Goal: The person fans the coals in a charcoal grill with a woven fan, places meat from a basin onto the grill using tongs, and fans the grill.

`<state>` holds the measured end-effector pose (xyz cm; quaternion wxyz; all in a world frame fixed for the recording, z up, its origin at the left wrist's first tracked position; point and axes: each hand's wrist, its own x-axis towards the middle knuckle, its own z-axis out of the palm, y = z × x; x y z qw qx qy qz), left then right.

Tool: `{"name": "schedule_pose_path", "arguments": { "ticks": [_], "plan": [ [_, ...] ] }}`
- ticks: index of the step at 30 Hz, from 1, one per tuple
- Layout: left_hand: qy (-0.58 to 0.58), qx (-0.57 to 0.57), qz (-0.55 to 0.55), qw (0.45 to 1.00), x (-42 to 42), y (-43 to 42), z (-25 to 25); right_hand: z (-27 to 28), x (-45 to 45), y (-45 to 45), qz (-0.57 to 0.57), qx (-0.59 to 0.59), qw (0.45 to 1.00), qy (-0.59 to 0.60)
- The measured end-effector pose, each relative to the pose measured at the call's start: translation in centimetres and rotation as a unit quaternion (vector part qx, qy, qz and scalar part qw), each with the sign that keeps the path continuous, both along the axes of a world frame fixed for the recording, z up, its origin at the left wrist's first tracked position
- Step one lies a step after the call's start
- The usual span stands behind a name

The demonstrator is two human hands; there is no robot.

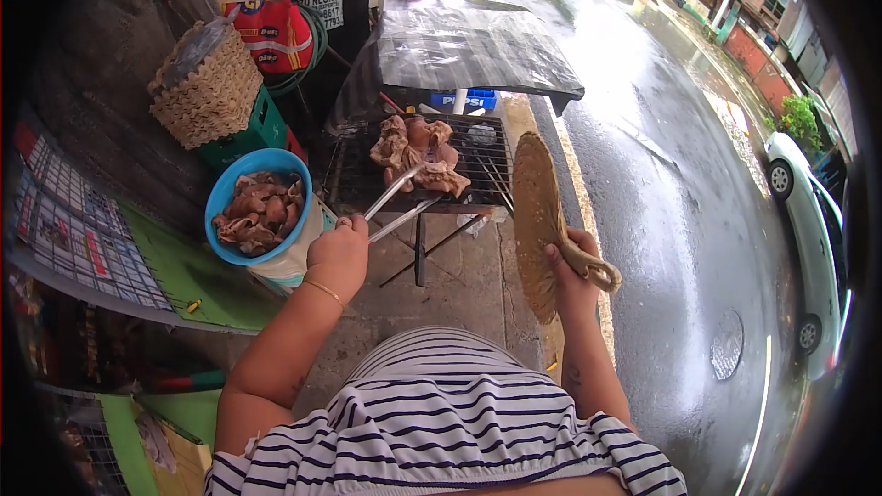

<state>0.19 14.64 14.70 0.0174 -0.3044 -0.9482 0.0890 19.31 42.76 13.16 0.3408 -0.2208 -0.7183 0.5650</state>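
Observation:
My left hand (pixel 338 253) is closed around metal tongs (pixel 397 193), whose far ends reach the pieces of meat (pixel 418 154) lying on the grill (pixel 354 165). Whether the tips pinch a piece I cannot make out. In my right hand (pixel 574 277) is the handle of a woven hand fan (pixel 536 225), held upright on edge to the right of the grill. Left of the grill, close to my left hand, a blue basin (pixel 219 231) holds more meat (pixel 262 211). It rests on a pale sack or container (pixel 292 262).
A dark, shiny cover (pixel 469 41) overhangs the grill's far side, with a blue Pepsi crate (pixel 464 99) beneath. A woven basket (pixel 204 92) sits on a green crate (pixel 257 129) at left. Wet road (pixel 661 220) runs along the right, with a parked white car (pixel 813 248).

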Motion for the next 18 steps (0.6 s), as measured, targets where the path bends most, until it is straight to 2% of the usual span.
{"name": "schedule_pose_path", "arguments": {
  "ticks": [2,5,8,9,10,12,14,15,17,18],
  "plan": [
    [-0.036,0.020,0.007,0.999,0.6,-0.5,0.2,0.4,-0.8,0.5,-0.016,0.014,1.000,-0.011],
    [-0.107,0.126,0.041,0.985,2.3,-1.7,1.3,0.8,-2.5,-0.2,-0.021,0.037,0.999,-0.011],
    [-0.126,0.257,0.135,0.949,3.8,-4.1,-0.6,3.8,-3.3,-1.4,0.241,0.025,0.970,0.012],
    [-0.116,0.327,0.156,0.925,4.0,-5.1,-2.0,3.7,-3.8,-0.7,0.288,-0.040,0.957,0.013],
    [-0.121,0.348,0.195,0.909,3.9,-6.1,-3.1,4.5,-4.3,0.3,0.254,-0.047,0.965,-0.049],
    [-0.128,0.390,0.270,0.871,3.6,-8.1,-5.4,3.2,-8.0,0.8,0.100,-0.093,0.989,0.050],
    [-0.107,0.433,0.308,0.840,3.2,-10.2,-7.3,3.4,-9.9,0.6,0.054,0.117,0.992,0.016],
    [-0.092,0.456,0.324,0.824,2.8,-11.0,-8.0,3.3,-10.0,-0.4,0.104,0.054,0.993,-0.019],
    [-0.058,0.476,0.356,0.802,1.4,-12.8,-9.8,4.1,-9.0,-3.1,0.280,0.044,0.959,-0.021],
    [-0.047,0.454,0.369,0.810,0.7,-13.8,-10.2,4.2,-8.3,-4.3,0.361,0.038,0.931,-0.024]
  ]
}}
